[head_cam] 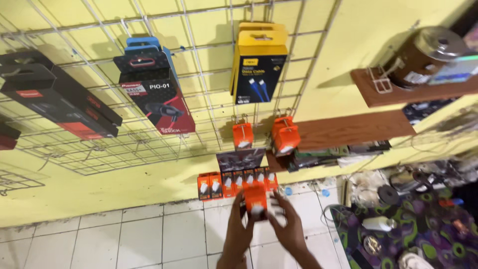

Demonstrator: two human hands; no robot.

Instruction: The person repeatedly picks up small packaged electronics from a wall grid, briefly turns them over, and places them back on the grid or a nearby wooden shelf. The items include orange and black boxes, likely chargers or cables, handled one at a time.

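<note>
Both hands up at the tiled wall: left hand and right hand clasping a small orange box between the fingers. Just above, a row of orange boxes. Higher still, a wire grid hung with packages.

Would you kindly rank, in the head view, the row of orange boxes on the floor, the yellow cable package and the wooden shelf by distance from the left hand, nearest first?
1. Row of orange boxes: just above the left hand, against the wall.
2. Yellow cable package: hung high on the wire grid, straight up.
3. Wooden shelf: far up to the right.
</note>
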